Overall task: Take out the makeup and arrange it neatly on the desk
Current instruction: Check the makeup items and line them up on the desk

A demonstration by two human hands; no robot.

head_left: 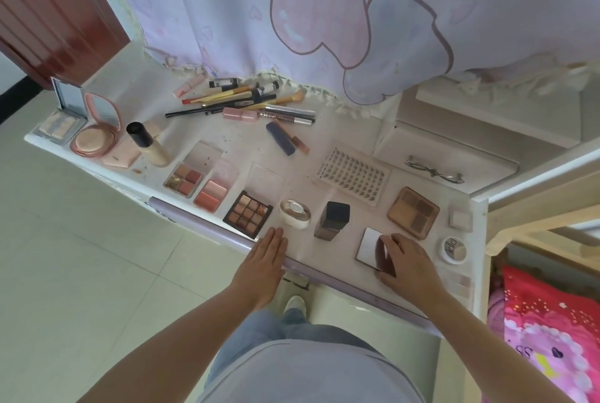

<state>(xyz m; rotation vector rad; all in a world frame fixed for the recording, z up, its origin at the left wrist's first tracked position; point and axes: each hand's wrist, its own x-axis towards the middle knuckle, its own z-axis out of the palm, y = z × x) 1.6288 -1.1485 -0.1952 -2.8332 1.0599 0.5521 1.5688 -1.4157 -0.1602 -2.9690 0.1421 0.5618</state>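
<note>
I see my left hand (268, 248) lying flat, fingers straight and together, on the near edge of the desk (328, 259), holding nothing; just beyond its fingertips sit a dark nine-shade palette (247, 214) and a small round jar (295, 213); my right hand (407, 259) curls over a square mirrored compact (370, 246) close to the near edge, fingers gripping its right side; between the jar and the compact a dark-capped square bottle (331, 220) lies on the desk; beyond the compact rests a brown four-shade palette (413, 212), and a white round pot (454, 250) sits near the right edge; along the left part of the near edge run two open pink palettes (199, 180), a tall foundation bottle (147, 144), a round pink powder compact (95, 136) and an open mirrored case (60, 123) at the left corner; at the back edge, under a hanging curtain (324, 13), brushes and pencils (246, 100) lie in a loose heap; a lash tray (352, 172) sits mid-desk; glasses (435, 172) rest on a raised shelf to the right.
</note>
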